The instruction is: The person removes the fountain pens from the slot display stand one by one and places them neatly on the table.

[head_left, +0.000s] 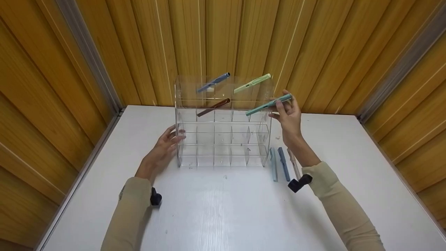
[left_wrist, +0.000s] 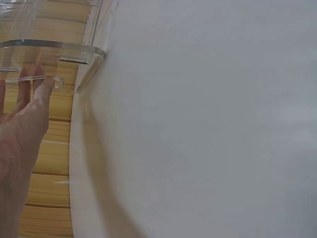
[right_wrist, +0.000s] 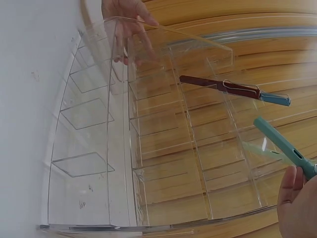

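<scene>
A clear acrylic rack [head_left: 223, 144] with stepped compartments stands on the white table. My left hand [head_left: 166, 142] holds its left side near the front edge; in the left wrist view the hand [left_wrist: 22, 129] is at the clear panel's edge. My right hand [head_left: 290, 120] pinches a teal pen [head_left: 268, 105] by its upper end, slanted over the rack's right side. In the right wrist view, the lower end of this pen [right_wrist: 277, 138] points at the rack. A blue pen [head_left: 213, 82], a pale green pen [head_left: 252, 83] and a dark red pen [head_left: 213, 107] lean in the rack's upper compartments.
On the table right of the rack lie a light blue pen [head_left: 274, 164], a dark blue pen [head_left: 284, 164] and a pale pinkish pen [head_left: 294, 163], below my right forearm. Wood-patterned walls [head_left: 223, 42] rise behind the table and at both sides.
</scene>
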`<state>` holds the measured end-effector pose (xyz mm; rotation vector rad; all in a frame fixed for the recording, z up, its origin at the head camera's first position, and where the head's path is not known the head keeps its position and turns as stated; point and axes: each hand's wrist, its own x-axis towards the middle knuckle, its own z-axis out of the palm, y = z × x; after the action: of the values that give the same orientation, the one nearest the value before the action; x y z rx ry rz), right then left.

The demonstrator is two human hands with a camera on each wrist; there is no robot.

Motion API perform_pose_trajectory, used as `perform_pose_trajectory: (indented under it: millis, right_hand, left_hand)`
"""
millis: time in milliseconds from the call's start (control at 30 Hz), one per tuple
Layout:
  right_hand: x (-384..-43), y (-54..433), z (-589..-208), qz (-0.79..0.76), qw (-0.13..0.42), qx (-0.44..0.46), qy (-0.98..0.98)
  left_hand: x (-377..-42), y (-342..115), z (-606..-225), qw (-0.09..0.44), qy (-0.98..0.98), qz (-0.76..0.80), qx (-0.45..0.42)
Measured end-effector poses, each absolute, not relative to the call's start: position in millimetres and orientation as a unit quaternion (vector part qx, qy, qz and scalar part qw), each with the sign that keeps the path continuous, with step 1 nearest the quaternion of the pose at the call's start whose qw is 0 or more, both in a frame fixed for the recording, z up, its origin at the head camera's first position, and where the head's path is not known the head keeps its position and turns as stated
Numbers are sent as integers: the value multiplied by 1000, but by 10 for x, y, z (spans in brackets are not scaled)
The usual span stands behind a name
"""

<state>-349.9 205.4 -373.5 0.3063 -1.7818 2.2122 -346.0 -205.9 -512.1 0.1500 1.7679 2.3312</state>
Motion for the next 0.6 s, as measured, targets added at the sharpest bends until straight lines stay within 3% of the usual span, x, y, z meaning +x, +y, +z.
perform_pose_trajectory:
  millis: [600]
  right_hand:
    - [-3413, 2352, -3775, 745, 129, 75, -650]
  left_hand:
    - [-3455, -2088, -5121, 107, 613, 779, 80]
